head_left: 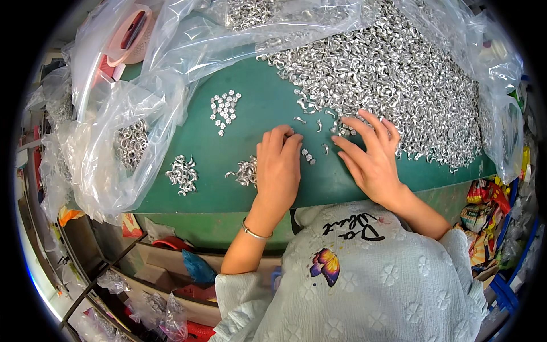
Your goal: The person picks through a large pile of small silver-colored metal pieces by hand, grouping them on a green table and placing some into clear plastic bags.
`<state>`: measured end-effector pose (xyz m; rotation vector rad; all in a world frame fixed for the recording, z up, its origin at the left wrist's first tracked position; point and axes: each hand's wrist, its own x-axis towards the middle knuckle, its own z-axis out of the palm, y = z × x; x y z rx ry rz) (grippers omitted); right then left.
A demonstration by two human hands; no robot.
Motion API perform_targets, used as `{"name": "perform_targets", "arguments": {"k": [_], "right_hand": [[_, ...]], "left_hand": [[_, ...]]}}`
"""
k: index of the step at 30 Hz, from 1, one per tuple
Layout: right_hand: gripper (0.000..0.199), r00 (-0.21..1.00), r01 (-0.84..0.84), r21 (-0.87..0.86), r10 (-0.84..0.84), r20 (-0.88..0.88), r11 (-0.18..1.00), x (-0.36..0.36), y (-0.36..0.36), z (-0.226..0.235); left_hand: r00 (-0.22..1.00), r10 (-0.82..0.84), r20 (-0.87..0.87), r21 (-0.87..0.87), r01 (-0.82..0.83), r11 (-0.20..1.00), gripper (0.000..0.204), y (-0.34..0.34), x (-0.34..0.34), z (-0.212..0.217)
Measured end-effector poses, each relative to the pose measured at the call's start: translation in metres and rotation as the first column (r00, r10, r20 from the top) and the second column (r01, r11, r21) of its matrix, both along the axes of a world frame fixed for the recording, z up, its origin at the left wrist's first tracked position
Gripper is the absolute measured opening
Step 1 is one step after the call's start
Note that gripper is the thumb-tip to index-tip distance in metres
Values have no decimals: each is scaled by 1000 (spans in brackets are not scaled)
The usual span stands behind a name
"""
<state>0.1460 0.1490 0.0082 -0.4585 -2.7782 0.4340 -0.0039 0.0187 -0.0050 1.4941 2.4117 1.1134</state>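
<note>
My left hand [278, 168] rests over the green tabletop [228, 151], its fingers bent and pressed together. Whatever they may hold is hidden. A small heap of curved silver metal pieces [245, 171] lies against its left side, and a few flower-shaped silver pieces [308, 156] are just to its right. With fingers spread, my right hand [373, 159] reaches the near edge of a large pile of curved silver pieces [393, 74]. Several single curved pieces [319, 125] lie between the hands. Farther left are a cluster of flower-shaped pieces [225, 109] and another curved-piece heap [182, 175].
A clear plastic bag [108, 176] with silver ring-like pieces [132, 144] stands at the left. Clear plastic sheeting [222, 48] borders the big pile. A pink basket [130, 37] is at the far left. Colourful packets [484, 214] sit at the right, below table level.
</note>
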Motion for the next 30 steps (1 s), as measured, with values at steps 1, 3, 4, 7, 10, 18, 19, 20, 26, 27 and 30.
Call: {"name": "perform_targets", "arguments": {"k": [1,3,4,7,10,18,19,20,26,27,30], "right_hand": [[25,1000,3,6,-3,8,1000,-2,-1,-1],[23,999,17,57,-15,-34,998,-1,-4,-4],[24,999,-10,28,11,-33,1000,3,-5,-6],[26,984,-152,-60,145,-104,987,13,-6,-12],[25,958,-245,-134,218,-185,960,4,-4,-8],[21,997,-69,54,70,-30,996,-14,14,-8],[22,996,-92,20,92,-6,996,-3,11,-5],[22,993,-113,-14,113,18,993,7,9,-2],[28,993,-82,-19,80,-92,996,30,13,-4],[28,995,-36,-9,35,-94,999,24,14,0],[21,997,-7,57,11,-71,998,22,18,-7]], "left_hand": [[1000,-8,9,0,8,1000,15,1,2,1],[1000,-2,3,-14,2,1000,16,-1,4,3],[1000,12,-11,-27,-12,1000,16,-5,5,5],[999,-28,36,-75,30,997,22,-15,13,6],[991,-69,118,-110,83,991,29,-21,23,8],[991,-107,79,-113,116,987,36,-8,35,13],[987,-112,115,-113,125,986,36,-13,39,12],[982,-117,151,-114,135,984,37,-17,43,11],[975,-121,187,-43,131,990,36,-18,62,6],[980,-118,161,-56,128,990,37,-14,63,7],[985,-158,70,-105,165,981,37,-7,70,4]]}}
